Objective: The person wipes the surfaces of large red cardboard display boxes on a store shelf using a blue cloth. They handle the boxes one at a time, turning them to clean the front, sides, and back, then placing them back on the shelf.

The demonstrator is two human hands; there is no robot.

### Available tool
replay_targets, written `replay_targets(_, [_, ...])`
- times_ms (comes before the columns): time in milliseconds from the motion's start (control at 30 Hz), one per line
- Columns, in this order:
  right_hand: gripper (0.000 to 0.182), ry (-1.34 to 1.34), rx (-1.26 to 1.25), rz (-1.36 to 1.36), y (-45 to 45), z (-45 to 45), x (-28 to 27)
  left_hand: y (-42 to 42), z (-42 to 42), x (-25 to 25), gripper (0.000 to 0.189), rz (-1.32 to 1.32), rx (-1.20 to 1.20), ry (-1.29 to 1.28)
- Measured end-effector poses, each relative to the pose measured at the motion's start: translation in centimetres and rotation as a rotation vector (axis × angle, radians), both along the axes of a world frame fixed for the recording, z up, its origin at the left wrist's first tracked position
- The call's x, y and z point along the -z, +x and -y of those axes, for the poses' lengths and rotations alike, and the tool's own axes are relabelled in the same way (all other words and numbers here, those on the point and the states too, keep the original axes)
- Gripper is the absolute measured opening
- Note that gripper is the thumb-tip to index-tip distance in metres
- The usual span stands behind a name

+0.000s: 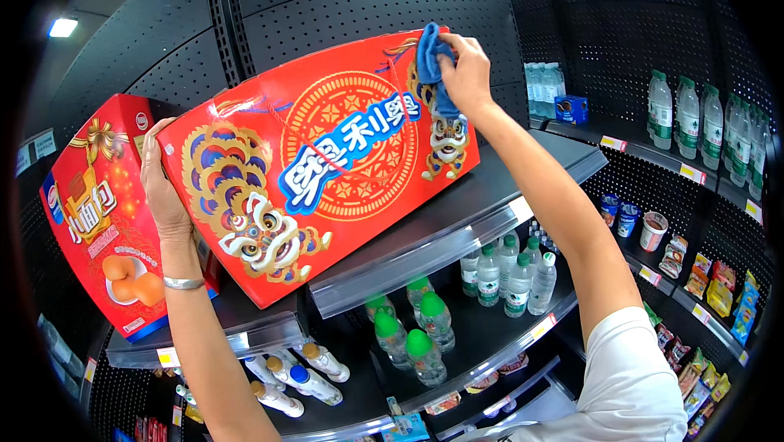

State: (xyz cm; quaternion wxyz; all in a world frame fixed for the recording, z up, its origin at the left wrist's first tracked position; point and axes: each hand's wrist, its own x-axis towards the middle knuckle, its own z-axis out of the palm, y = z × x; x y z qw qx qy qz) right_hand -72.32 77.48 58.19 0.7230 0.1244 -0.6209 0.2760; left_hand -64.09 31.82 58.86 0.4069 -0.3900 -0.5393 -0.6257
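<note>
A large red gift carton (343,99) with lion-dance artwork and a red cord handle stands tilted on the top shelf (392,230). My left hand (160,188), a silver bangle on its wrist, lies against the carton's left side edge; its fingertips are partly hidden behind it. In my right hand (468,71) is a blue cloth (430,59), pressed against the carton's upper right corner. Part of the cloth hangs down over the printed front. Left of my left hand stands a second red carton (101,197) with pictures of small breads.
Below are shelves with green-capped bottles (422,347), water bottles (517,279) and milky bottles (312,374). A clear price-tag rail (422,258) edges the top shelf. Perforated black back panels (367,1) rise behind. More bottles (689,120) and snack packs (719,295) line the right-hand shelves.
</note>
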Motion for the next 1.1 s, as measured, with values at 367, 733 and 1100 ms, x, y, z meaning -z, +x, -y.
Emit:
replay_targets(367, [0.027,0.404,0.019,-0.244,3.1,9.6,-3.1,0.4,-0.3,0.0,0.041,-0.037,-0.025,-0.007])
replay_targets(733, [0.033,0.735,-0.228,-0.222,7.9,18.4,5.4,0.1,0.2,0.0,0.042,-0.047,-0.07,-0.048])
replay_targets(1100, [0.027,0.493,0.115,-0.245,3.6,7.1,1.3,0.0,-0.1,0.1,0.043,-0.039,-0.013,-0.013])
